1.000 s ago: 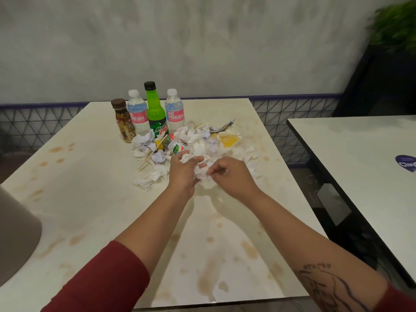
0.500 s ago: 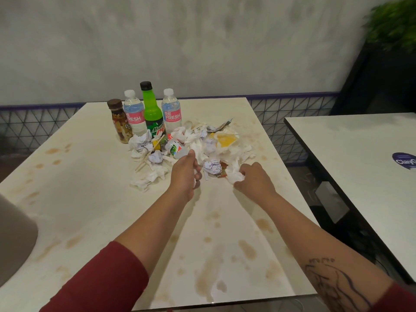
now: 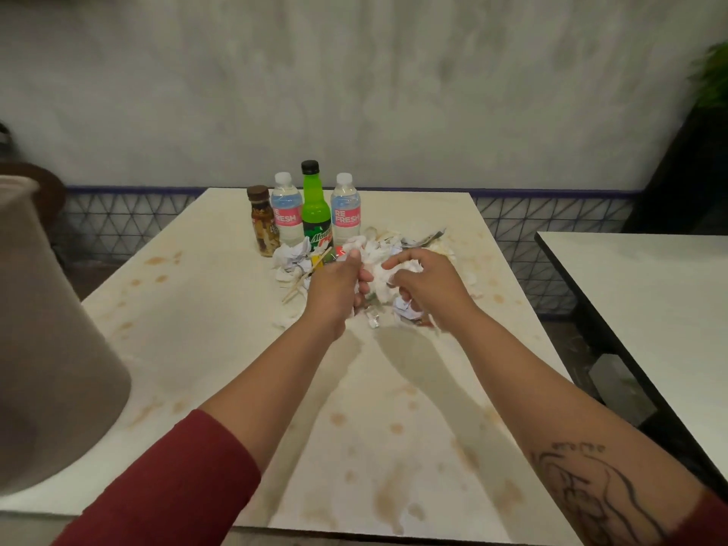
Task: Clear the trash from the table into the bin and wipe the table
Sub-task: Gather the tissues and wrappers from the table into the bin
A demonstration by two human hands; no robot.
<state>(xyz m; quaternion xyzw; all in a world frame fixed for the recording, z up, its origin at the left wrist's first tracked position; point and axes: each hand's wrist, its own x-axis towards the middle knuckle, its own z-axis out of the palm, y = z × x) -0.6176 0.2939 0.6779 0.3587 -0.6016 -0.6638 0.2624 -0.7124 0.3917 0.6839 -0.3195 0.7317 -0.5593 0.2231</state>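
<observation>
A heap of crumpled white paper trash (image 3: 293,256) lies at the far middle of the stained cream table (image 3: 220,348), with wooden sticks (image 3: 301,283) at its left edge. My left hand (image 3: 338,287) grips a wad of crumpled paper (image 3: 380,269) over the heap. Just right of it, my right hand (image 3: 427,283) curls round more paper from the same heap, forefinger pointing left. Both hands hide the heap's middle. A small foil scrap (image 3: 372,319) lies just below them.
Behind the heap stand a brown bottle (image 3: 264,222), two water bottles (image 3: 287,210) (image 3: 346,208) and a green soda bottle (image 3: 315,208). A grey rounded object (image 3: 51,348) looms at the near left. A second table (image 3: 646,309) stands to the right across a gap.
My hands, apart half a second ago, have come together over the heap and gathered paper. The view has shifted, with the grey object now larger at the left.
</observation>
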